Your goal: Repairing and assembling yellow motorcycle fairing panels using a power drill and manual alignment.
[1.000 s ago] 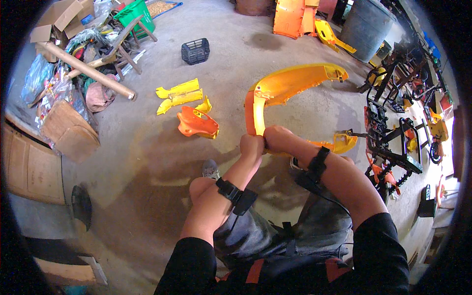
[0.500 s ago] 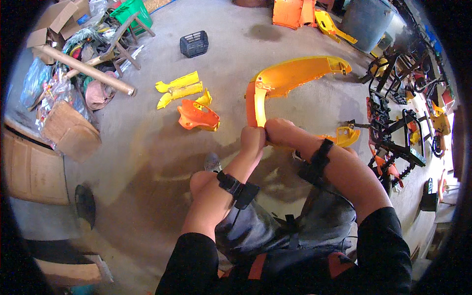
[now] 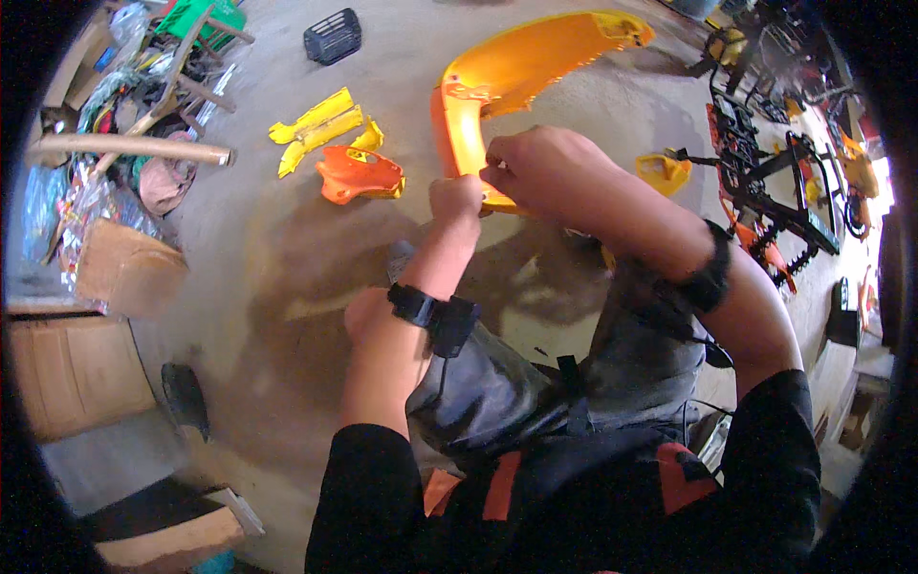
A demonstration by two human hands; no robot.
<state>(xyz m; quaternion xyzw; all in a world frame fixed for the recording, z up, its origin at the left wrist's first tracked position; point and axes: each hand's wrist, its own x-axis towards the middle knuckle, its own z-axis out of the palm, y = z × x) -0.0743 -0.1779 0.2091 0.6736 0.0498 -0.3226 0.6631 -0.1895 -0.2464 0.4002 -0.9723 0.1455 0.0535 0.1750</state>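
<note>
A long curved orange-yellow plastic body panel (image 3: 531,72) reaches away from me, its near end bent into a narrow strip. Closed round the bottom of that strip is my left hand (image 3: 454,198). My right hand (image 3: 535,163) sits just to the right, beside the strip's edge, its fingers curled into a pinch. Whatever those fingertips hold, if anything, is hidden or too small to name. On the floor to the left lie an orange molded plastic piece (image 3: 359,175) and several yellow plastic strips (image 3: 320,124).
A black slatted plastic basket (image 3: 332,36) stands at the far left. Clutter with a cardboard tube (image 3: 134,146) and a green crate (image 3: 201,21) fills the left side. Black metal frames (image 3: 765,182) with a yellow part (image 3: 663,172) beside them stand at the right.
My right hand has come away from my left and risen a little along the strip, its fingers now pinched. The left hand keeps its hold. The whole view has shifted.
</note>
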